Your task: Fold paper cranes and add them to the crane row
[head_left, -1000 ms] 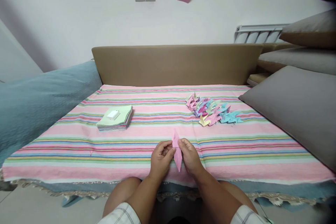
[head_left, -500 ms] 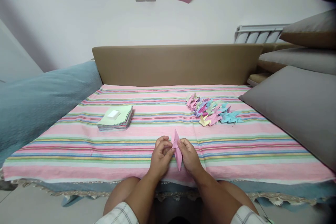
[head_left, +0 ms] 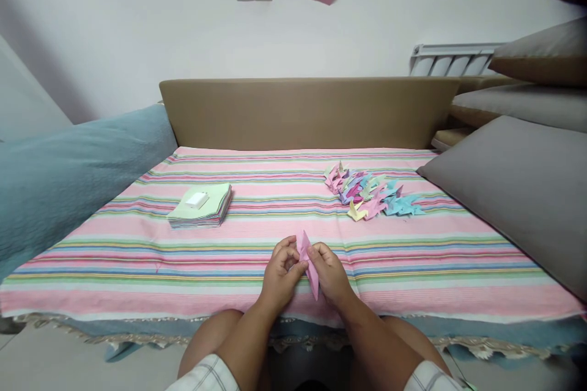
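In the head view, the left hand (head_left: pixel 282 272) and the right hand (head_left: pixel 331 270) are close together, low in the middle. Between them is a long, thin piece of folded pink paper (head_left: pixel 303 246). It leans a little, with one pointy end up past the fingers and the other pointy end down below the thumbs. The right thumb lies on the paper's right side and pinches it against the fingers; what those fingers do behind it I cannot see. The left thumb and pointing finger pinch the paper's left edge, with a small round gap behind their tips. The other left fingers are bent and a bit spread.

The hands are over a stripy cloth (head_left: pixel 257 171). Farther away on it are a heap of folded paper shapes (head_left: pixel 373 195) on the right and a stack of paper (head_left: pixel 215 211) on the left, with a small white block (head_left: pixel 197 200) on top.
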Action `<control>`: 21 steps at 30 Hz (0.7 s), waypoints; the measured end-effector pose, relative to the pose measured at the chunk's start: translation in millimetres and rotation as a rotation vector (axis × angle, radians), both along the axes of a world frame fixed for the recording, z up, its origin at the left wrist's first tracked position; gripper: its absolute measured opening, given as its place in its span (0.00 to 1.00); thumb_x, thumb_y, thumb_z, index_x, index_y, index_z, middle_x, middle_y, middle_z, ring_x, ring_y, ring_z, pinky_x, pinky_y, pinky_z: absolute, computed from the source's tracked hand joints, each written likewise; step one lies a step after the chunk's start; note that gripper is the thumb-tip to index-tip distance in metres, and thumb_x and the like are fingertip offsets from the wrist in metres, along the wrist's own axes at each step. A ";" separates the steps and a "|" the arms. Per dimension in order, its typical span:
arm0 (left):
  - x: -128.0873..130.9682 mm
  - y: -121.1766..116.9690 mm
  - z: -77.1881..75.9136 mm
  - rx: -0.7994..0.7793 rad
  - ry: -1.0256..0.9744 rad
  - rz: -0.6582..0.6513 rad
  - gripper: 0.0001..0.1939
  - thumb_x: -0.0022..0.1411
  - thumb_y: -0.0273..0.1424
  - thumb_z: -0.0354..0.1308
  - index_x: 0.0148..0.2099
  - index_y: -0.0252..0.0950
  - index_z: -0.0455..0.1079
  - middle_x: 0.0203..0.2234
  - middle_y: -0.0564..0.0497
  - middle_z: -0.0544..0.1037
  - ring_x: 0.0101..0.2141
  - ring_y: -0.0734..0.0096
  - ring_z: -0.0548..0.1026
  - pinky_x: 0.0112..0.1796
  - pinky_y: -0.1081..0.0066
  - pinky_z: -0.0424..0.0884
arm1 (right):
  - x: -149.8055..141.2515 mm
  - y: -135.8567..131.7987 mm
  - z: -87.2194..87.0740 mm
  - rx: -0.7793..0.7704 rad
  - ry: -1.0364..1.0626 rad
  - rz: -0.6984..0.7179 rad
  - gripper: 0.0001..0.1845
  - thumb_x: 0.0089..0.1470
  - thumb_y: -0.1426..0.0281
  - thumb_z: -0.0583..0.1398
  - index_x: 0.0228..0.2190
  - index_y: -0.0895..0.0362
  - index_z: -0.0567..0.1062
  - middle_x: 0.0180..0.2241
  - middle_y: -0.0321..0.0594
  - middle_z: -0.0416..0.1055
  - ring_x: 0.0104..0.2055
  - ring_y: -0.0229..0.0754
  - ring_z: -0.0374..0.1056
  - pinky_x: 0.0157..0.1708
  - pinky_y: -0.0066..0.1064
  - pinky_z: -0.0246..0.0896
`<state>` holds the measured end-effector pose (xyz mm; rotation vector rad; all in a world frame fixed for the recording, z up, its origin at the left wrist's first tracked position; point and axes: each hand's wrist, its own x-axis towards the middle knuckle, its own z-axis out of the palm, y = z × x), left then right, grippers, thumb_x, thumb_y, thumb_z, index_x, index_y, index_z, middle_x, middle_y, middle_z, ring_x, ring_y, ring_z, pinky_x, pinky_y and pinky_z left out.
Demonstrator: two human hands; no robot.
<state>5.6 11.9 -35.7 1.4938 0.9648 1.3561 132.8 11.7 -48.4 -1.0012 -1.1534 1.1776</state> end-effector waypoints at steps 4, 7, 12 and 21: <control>0.9 0.2 0.6 -0.022 -0.024 0.026 0.09 0.48 0.34 0.64 0.25 0.36 0.69 0.43 0.45 0.70 0.46 0.62 0.69 0.46 0.65 0.67 | -0.4 -0.1 -0.7 0.009 -0.008 -0.012 0.20 0.50 0.52 0.56 0.22 0.55 0.63 0.20 0.30 0.56 0.24 0.35 0.51 0.25 0.26 0.50; 0.3 1.0 0.8 -0.069 -0.073 0.016 0.09 0.46 0.34 0.66 0.25 0.35 0.70 0.40 0.45 0.72 0.43 0.63 0.71 0.45 0.66 0.67 | -1.1 -0.2 -0.5 -0.001 0.000 -0.024 0.20 0.50 0.51 0.57 0.23 0.55 0.64 0.20 0.30 0.56 0.24 0.35 0.51 0.25 0.26 0.50; -0.4 3.5 4.2 -0.225 -0.202 -0.070 0.12 0.43 0.36 0.67 0.28 0.34 0.71 0.36 0.47 0.76 0.37 0.67 0.73 0.40 0.69 0.68 | -1.3 -0.5 0.8 -0.008 0.027 -0.072 0.20 0.49 0.50 0.57 0.24 0.55 0.65 0.21 0.31 0.59 0.24 0.36 0.54 0.26 0.27 0.52; 2.9 3.6 7.9 -0.307 -0.223 0.037 0.13 0.40 0.36 0.68 0.23 0.33 0.70 0.27 0.50 0.76 0.28 0.73 0.71 0.32 0.74 0.66 | -2.2 0.3 0.5 0.034 -0.029 -0.080 0.19 0.50 0.53 0.57 0.22 0.55 0.64 0.21 0.30 0.58 0.25 0.35 0.54 0.27 0.27 0.52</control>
